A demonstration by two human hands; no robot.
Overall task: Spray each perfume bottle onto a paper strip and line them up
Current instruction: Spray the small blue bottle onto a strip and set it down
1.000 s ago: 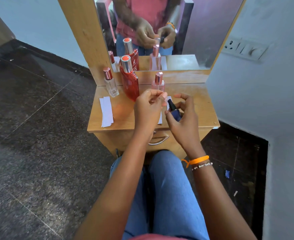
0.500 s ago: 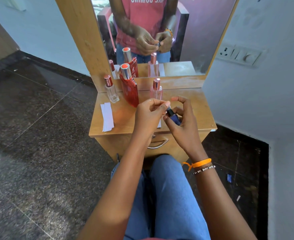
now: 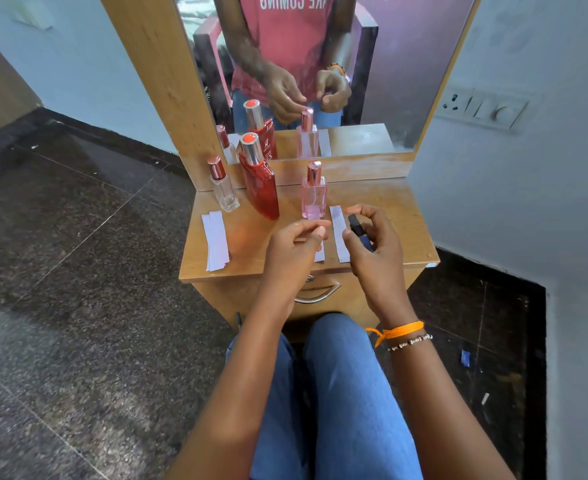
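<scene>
My right hand [image 3: 372, 251] grips a small dark blue perfume bottle [image 3: 357, 231] with a black top, tilted up and to the left over the wooden dresser top [image 3: 393, 209]. My left hand [image 3: 294, 245] hovers just left of it. Its thumb and fingertips are curled together, with nothing visible between them. One white paper strip [image 3: 339, 237] lies between my hands, and a second strip [image 3: 319, 256] shows partly under my left hand. Behind stand a pink bottle [image 3: 314, 199], a red bottle [image 3: 261, 188] and a clear bottle [image 3: 224, 190], all capped.
A small stack of spare paper strips [image 3: 216, 244] lies at the dresser's left front. A mirror [image 3: 372, 81] rises at the back. A drawer handle [image 3: 317, 296] is below the top, my knees are under it, and a wall with a socket plate [image 3: 483, 109] is at the right.
My left hand has drawn away leftward from the top of the blue bottle, so a gap now shows between my hands. The view has tilted up slightly.
</scene>
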